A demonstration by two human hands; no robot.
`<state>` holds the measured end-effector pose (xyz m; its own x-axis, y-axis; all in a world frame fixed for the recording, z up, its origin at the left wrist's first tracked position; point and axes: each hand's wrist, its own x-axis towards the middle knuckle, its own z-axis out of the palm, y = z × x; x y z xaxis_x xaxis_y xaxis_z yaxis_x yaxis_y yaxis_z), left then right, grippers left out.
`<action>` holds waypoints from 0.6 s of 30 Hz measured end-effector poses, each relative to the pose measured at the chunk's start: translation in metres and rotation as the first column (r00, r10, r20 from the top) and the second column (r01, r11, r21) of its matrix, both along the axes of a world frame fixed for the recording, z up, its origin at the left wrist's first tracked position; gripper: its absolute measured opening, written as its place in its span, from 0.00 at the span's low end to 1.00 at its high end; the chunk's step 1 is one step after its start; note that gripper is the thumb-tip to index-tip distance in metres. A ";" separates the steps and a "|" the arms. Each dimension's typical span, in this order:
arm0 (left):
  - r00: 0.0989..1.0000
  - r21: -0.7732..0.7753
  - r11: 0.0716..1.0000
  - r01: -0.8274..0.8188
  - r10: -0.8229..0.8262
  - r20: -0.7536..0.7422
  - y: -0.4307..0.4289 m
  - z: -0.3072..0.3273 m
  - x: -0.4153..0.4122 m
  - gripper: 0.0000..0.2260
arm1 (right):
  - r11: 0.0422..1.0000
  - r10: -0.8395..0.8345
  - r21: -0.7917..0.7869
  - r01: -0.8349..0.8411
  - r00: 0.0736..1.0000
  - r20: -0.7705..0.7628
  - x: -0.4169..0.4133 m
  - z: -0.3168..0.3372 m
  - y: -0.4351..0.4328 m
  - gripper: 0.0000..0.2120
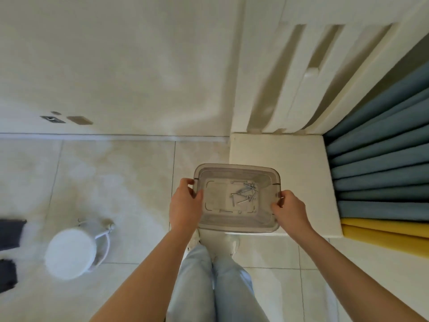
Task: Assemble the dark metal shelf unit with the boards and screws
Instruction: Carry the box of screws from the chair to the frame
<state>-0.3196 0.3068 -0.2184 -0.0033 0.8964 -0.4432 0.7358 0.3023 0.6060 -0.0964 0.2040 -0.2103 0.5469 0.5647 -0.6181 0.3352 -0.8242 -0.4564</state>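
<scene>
From the head view, I see a clear plastic bin (236, 173) held level in front of the body, above the shoes and the tiled floor (130, 182). The screws (243, 194) lie loose in a small heap on its bottom. The left hand (185, 202) grips one short side and the right hand (290, 209) grips the other, fingers curled over the rim.

I judge the bin light and stiff, with thin walls that are smooth and likely slick. The rim lip is the surest hold. The screws will slide and rattle if it tips, so I would keep it flat.

A white stool (69, 252) stands to the left. Dark pieces (10, 231) show at the frame's edge, too blurred to name.
</scene>
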 end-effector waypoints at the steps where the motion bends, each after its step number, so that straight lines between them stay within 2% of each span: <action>1: 1.000 0.016 1.000 -0.025 0.025 -0.002 -0.001 0.008 -0.011 0.10 | 0.999 0.032 0.022 -0.032 0.999 0.006 -0.009 0.009 0.004 0.13; 9: 0.957 0.098 0.952 -0.289 0.284 0.056 -0.017 0.058 -0.110 0.10 | 0.957 0.245 0.158 -0.244 0.969 0.012 -0.092 0.060 0.026 0.12; 18: 0.889 0.175 0.873 -0.456 0.455 0.047 -0.037 0.093 -0.233 0.15 | 0.848 0.475 0.270 -0.456 0.880 -0.003 -0.201 0.098 0.065 0.13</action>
<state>-0.5522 0.2696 -0.1255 -0.4290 0.8590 -0.2794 0.5395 0.4918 0.6834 -0.2972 0.2693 -0.1127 0.1431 0.8845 -0.4441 0.6115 -0.4318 -0.6630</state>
